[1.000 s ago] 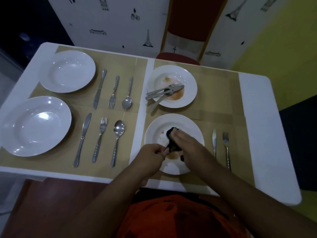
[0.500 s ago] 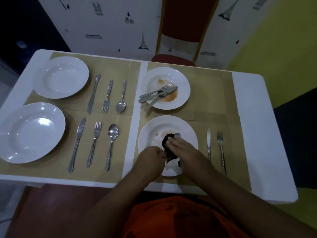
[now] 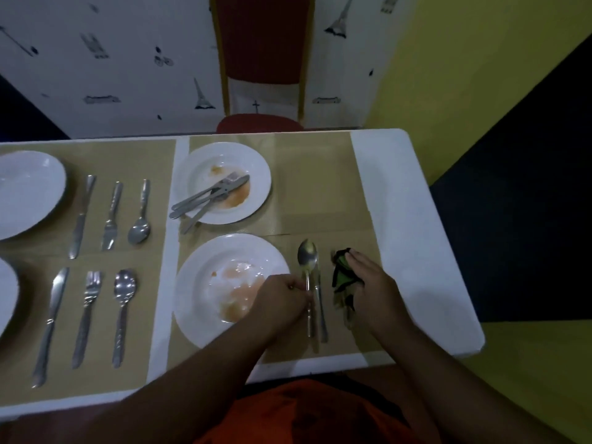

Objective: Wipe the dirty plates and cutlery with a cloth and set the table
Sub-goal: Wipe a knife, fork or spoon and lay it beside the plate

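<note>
Left grip [image 3: 282, 296] pinching spoon [image 3: 307, 254], right grip [image 3: 368, 283] holding cloth [image 3: 341, 274], palm down

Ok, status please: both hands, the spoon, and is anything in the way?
Left hand pinches spoon by handle, right of near plate. Right hand holds cloth beside it. Knife lies close beside spoon.

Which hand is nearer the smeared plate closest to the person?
Left. The left hand, holding the spoon, overlaps the near plate at its right rim. The right hand, holding the cloth, is farther right, beyond the spoon and off the plate.
</note>
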The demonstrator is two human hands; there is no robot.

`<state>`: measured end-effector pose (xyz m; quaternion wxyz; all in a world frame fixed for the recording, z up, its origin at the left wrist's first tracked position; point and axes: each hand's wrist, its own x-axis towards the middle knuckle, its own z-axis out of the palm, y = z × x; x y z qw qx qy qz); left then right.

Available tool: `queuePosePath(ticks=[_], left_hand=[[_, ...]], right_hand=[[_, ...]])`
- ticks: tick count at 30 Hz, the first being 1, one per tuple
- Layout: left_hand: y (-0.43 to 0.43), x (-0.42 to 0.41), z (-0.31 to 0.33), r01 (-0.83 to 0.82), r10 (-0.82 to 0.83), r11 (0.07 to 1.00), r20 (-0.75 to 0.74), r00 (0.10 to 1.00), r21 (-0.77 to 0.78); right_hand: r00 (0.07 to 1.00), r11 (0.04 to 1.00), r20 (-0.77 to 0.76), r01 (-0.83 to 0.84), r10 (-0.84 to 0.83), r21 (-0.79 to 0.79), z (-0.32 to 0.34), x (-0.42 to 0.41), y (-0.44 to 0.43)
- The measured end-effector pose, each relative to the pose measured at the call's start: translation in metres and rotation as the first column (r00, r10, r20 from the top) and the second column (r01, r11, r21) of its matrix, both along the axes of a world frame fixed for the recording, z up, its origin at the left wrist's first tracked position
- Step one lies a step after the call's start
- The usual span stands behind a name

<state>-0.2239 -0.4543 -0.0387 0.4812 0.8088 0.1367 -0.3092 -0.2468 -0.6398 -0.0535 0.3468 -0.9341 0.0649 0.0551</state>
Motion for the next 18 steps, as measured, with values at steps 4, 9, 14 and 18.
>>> queuePosePath(ticks=[4,9,14,18], left_hand=[[-0.062,0.015,-0.015,0.088,-0.088,0.996,-0.032,0.996,-0.029],[-0.111,0.020,-0.032,0.211,-0.209,0.977,-0.067,0.976,0.020],[-0.128,0.017,-0.041,0.378,-0.397,0.898,0.043,0.917,0.225],[-0.129,0.015,-0.043,0.402,-0.551,0.799,0.277,0.787,0.447]], right_hand=[[0.997,0.997,-0.039,0.072,-0.072,0.012,-0.012,-0.010,-0.045],[0.995,0.995,-0.038,0.095,-0.094,0.020,-0.026,-0.012,-0.081],[0.996,0.998,-0.055,0.067,-0.066,0.009,-0.044,-0.012,-0.100],[0.995,0.998,-0.082,0.056,-0.055,0.012,-0.056,-0.013,-0.102]])
